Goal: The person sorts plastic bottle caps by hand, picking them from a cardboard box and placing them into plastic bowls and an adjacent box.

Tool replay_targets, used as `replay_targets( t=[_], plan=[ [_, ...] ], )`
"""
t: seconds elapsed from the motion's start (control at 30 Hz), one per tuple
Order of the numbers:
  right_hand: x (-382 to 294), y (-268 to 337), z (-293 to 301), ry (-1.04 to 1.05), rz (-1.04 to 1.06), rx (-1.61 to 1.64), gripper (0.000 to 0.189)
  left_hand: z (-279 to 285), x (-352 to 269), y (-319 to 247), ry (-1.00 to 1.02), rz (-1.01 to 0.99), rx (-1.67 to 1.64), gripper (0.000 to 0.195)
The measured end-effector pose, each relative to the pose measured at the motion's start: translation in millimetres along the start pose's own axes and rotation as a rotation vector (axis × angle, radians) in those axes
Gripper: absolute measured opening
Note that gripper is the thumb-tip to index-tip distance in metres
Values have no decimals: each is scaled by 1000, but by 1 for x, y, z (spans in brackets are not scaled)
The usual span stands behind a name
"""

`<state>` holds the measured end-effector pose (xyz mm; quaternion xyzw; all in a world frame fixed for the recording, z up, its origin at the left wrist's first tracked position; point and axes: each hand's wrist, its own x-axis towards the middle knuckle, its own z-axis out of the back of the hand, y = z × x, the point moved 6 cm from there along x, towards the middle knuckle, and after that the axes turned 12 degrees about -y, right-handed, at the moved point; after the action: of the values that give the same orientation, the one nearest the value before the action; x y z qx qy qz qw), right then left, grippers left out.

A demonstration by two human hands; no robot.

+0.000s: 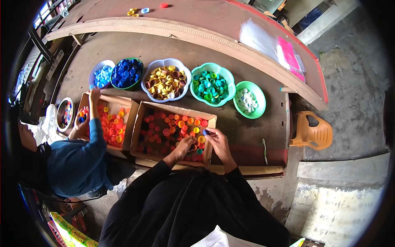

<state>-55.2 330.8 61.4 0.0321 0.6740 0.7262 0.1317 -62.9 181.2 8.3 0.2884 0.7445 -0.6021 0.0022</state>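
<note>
Before me stands a cardboard box [174,106] of loose plastic bottle caps, mostly red and orange, with a few yellow and green ones. My left hand [182,148] reaches down into it, fingers bent among the caps; whether it grips one is hidden. At the box's right edge, my right hand [219,142] pinches a dark blue bottle cap [205,132] between thumb and fingers. Beyond the box are a scalloped basket of yellow and brown caps [166,81], a scalloped basket of green caps [212,86] and a green bowl of white caps [247,100].
A co-worker [78,160] at left holds caps over a second cardboard box [131,123]. Bowls of light blue caps [103,75] and dark blue caps [127,72] stand behind it. A toothbrush [264,151] lies at right. A raised shelf [197,18] runs along the back.
</note>
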Motion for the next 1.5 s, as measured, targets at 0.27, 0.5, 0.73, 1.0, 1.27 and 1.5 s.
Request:
replay_targets(
  t=[0.27, 0.5, 0.73, 1.0, 1.27, 1.5],
  plan=[
    [2, -3, -23, 71, -275, 482, 32, -5, -18, -68, -294, -638, 429, 41],
    [5, 2, -31, 70, -299, 618, 27, -8, -35, -86, -345, -727, 492, 44],
    [1, 20, -36, 140, -277, 655, 27, -11, -53, -105, -369, -819, 495, 40],
    [-4, 31, -37, 205, -230, 542, 30, -8, -56, -116, -421, -785, 512, 26],
    [-1, 29, -33, 200, -197, 474, 31, -12, -52, -106, -346, -918, 538, 13],
    [-15, 71, -30, 48, 230, 241, 34, 17, -28, -79, -448, -243, -86, 20]
  ],
)
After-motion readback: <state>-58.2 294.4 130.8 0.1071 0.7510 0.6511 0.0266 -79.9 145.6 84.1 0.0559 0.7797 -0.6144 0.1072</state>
